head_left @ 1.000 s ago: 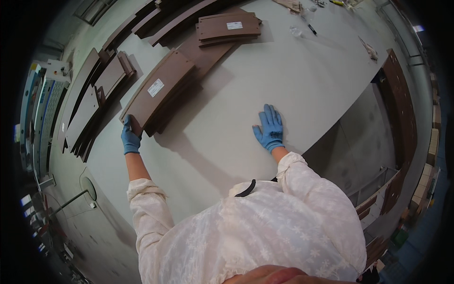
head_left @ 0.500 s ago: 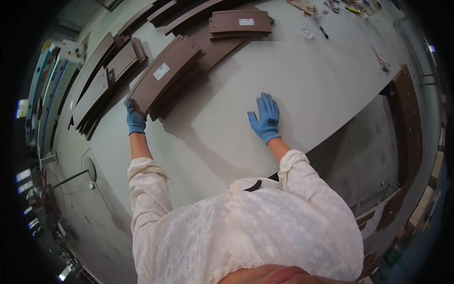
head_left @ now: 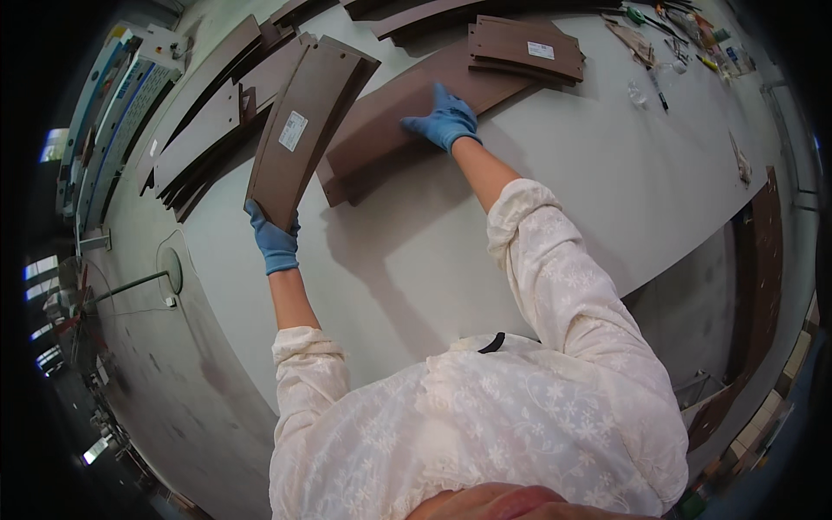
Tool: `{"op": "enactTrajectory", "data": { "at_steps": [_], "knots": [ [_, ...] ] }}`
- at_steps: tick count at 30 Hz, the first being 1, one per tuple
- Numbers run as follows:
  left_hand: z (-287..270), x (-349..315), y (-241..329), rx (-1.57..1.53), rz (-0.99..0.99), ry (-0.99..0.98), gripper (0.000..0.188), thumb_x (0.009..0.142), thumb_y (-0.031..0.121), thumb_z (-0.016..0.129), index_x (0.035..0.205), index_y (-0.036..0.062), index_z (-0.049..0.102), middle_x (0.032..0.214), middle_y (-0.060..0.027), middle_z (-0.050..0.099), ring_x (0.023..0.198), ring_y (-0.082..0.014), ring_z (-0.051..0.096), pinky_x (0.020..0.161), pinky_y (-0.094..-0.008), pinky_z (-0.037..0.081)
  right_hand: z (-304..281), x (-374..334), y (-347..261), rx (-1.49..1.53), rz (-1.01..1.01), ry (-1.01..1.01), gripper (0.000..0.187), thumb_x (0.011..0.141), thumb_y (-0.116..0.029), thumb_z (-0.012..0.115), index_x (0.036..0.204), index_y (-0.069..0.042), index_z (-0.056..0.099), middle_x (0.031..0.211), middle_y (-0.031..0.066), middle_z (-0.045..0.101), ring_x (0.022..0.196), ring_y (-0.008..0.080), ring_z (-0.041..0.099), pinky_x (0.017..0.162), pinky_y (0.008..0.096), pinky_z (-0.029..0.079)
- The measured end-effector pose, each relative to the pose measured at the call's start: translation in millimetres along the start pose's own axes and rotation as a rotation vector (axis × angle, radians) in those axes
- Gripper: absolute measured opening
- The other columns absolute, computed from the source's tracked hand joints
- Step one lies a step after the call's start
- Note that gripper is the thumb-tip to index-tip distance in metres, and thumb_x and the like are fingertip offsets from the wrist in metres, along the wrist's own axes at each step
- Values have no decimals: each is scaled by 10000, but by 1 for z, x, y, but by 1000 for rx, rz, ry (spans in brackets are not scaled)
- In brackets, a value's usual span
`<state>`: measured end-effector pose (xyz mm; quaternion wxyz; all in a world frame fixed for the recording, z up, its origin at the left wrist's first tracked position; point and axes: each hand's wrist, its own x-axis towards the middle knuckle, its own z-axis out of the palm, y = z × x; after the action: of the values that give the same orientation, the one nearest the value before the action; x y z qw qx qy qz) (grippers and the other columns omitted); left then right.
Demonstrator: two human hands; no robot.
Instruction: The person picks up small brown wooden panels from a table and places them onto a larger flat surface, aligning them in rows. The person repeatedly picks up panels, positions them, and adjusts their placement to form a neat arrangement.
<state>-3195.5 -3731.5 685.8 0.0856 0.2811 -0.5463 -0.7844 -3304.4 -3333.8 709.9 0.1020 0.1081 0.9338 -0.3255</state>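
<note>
My left hand (head_left: 275, 242), in a blue glove, grips the near end of a brown curved panel bundle (head_left: 279, 178). A white label is stuck on its upper face. The bundle slants away from me toward the far side, and its underside is partly hidden. My right hand (head_left: 445, 120), gloved in blue too, is open, fingers extended and thumb out to the left. It is over the near edge of a long brown panel (head_left: 381, 130); whether it touches the panel I cannot tell.
A labelled brown panel stack (head_left: 513, 49) rests on the long panel's far end. Left of the held bundle lie more curved panels (head_left: 204, 130). Small tools and a black marker (head_left: 663, 101) lie at the far right of the white table (head_left: 555, 165). A floor fan (head_left: 82, 308) stands at left.
My left hand has swung the panel bundle to a steeper angle, off the long panel. My right hand has moved from the white tabletop forward and left to the long panel.
</note>
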Motion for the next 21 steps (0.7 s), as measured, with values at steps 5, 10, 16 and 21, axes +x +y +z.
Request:
{"op": "enactTrajectory", "data": {
  "at_steps": [5, 10, 16, 21],
  "knots": [
    [-8, 4, -12, -166, -112, 14, 780, 858, 752, 726, 1337, 154, 581, 1099, -86, 701, 846, -258, 704, 641, -369, 622, 14, 11, 4, 185, 65, -6, 1099, 727, -516, 910, 1611, -106, 403, 1573, 220, 520, 1442, 394, 511, 1184, 446, 436],
    [6, 11, -24, -240, -119, 5, 752, 861, 733, 738, 1326, 162, 588, 1111, -72, 703, 847, -259, 704, 641, -381, 626, 16, 32, 30, 327, 105, 4, 1149, 693, -425, 942, 1616, -34, 380, 1586, 232, 507, 1466, 358, 499, 1207, 426, 422],
    [25, 17, -26, -222, -139, -40, 746, 863, 727, 738, 1350, 183, 584, 1150, -70, 704, 892, -269, 703, 652, -391, 628, -9, 32, 73, 762, 156, -213, 748, 793, -182, 892, 1436, 40, 582, 1372, 182, 679, 1283, 284, 639, 1115, 407, 493],
    [29, 22, -30, -135, -139, -25, 756, 881, 746, 696, 1404, 217, 556, 1226, -65, 694, 973, -276, 707, 664, -389, 626, -18, -10, 98, 976, 359, -350, 282, 928, -182, 726, 1190, -81, 750, 1123, 52, 776, 1115, 190, 702, 974, 399, 540]
  ]
}}
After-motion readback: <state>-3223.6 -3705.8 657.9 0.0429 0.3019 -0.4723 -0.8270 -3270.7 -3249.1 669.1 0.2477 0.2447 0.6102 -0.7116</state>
